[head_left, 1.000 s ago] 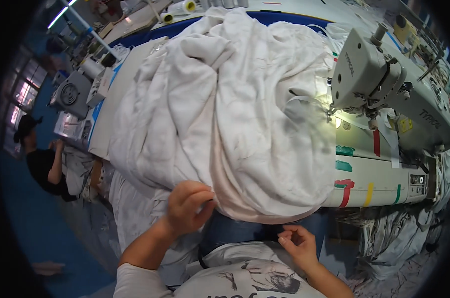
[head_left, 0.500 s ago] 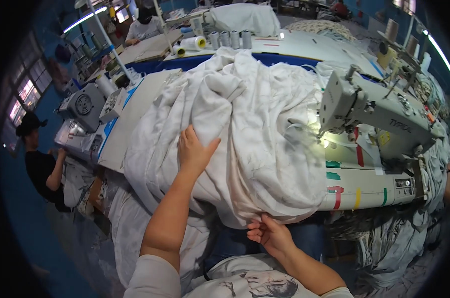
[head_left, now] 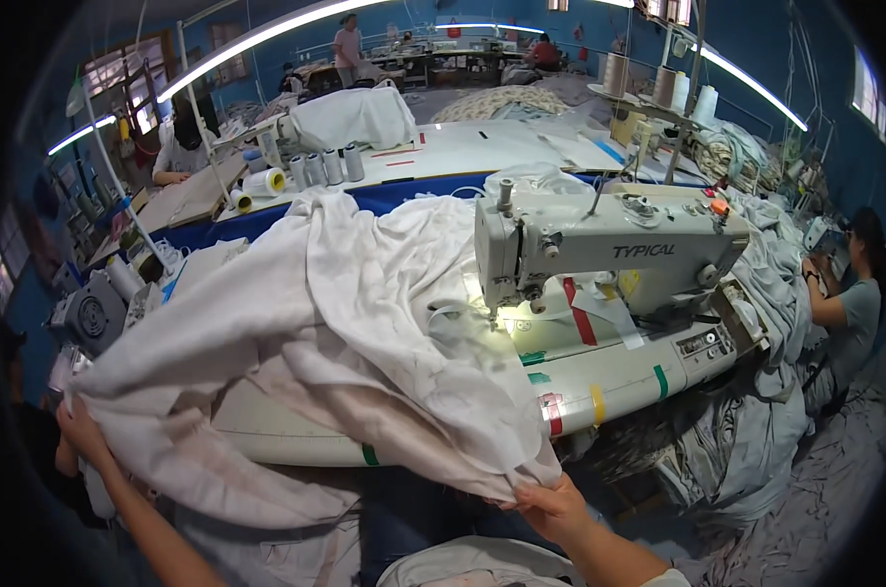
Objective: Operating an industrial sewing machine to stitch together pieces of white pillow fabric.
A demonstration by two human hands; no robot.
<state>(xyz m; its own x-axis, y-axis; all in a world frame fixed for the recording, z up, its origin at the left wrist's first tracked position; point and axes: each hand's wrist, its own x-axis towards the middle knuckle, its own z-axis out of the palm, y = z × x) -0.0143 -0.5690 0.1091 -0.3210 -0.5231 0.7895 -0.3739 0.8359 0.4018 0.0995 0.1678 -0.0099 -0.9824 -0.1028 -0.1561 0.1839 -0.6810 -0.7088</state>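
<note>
The left hand point(head_left: 83, 435) is closed on a far edge of the white cloth point(head_left: 364, 284), out at the person's left, though its fingertips are partly lost in the folds. The right hand point(head_left: 558, 507) pinches a gathered corner at the near side, thumb uppermost. The grips stand well apart, seemingly so that the near edge opens out between them and hangs in a loose sag rather than bunching. The bulk of the cloth lies heaped on the sewing table point(head_left: 286, 430), left of the sewing machine point(head_left: 599, 240), probably because the table bears its weight there; whether any layer sits under the presser foot cannot be told. A lamp's glow lights the needle area. Red, yellow and green tape strips point(head_left: 597, 403) cross the pale surface, perhaps as guide marks. Beyond a blue band, a second table point(head_left: 462, 147) carries grey thread spools point(head_left: 333, 168) in a row, and thread cones point(head_left: 614, 78) stand on a rack. At the right a co-worker point(head_left: 859, 303) sits near piled fabric point(head_left: 771, 293); tube lights point(head_left: 276, 39) run overhead between blue walls.
</note>
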